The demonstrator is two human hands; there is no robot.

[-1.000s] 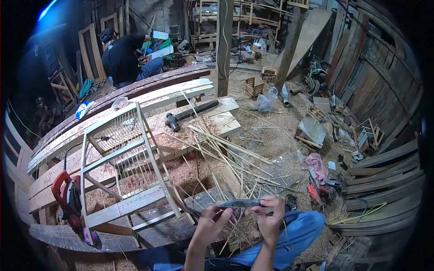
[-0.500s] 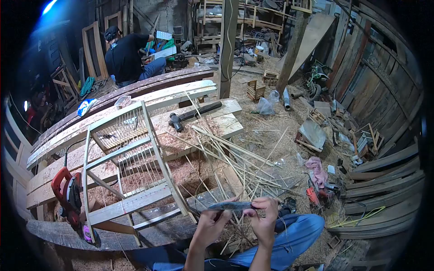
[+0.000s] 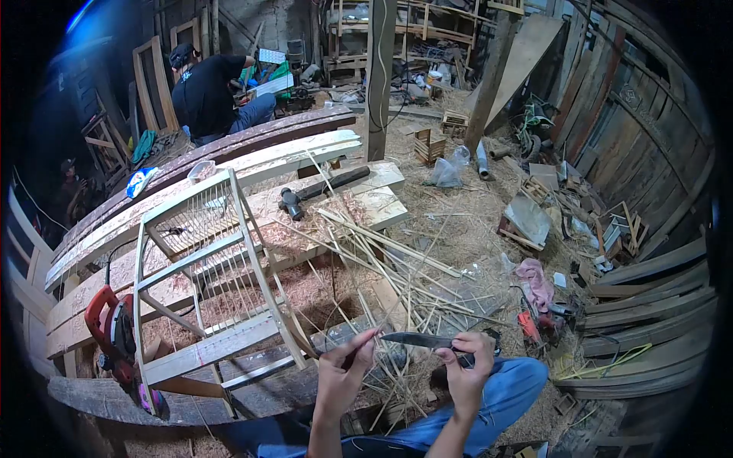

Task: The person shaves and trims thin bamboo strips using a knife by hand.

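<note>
On planks (image 3: 282, 155), tub (image 3: 201, 171), contents unclear; right fingers (image 3: 467, 344) grip knife (image 3: 418, 340), left fingers (image 3: 364, 355) pinch strip (image 3: 380, 331).

No lettering or numbers can be read here

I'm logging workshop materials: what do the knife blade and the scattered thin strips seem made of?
Knife blade: probably steel, unpainted-looking, from its smooth grey surface and faint sheen. Thin strips: bamboo or wood, seemingly unvarnished; pale straw colouring leaves either possible.
</note>
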